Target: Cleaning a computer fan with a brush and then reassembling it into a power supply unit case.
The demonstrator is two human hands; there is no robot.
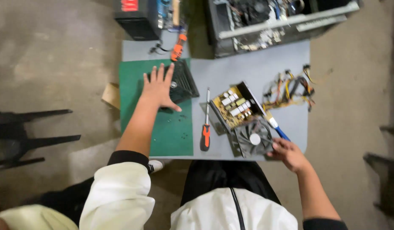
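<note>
Black vented cover (183, 83) lies under our left hand (157, 90), fingers spread flat. Our right hand (288, 154) pinches a blue-handled brush (275, 125) beside the fan (253, 138).

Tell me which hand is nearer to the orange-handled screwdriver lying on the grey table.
Left, narrowly. The left hand rests on a black grille cover on the green mat, left of the screwdriver. The right hand is farther right, past the opened power supply, holding a blue-handled brush.
</note>
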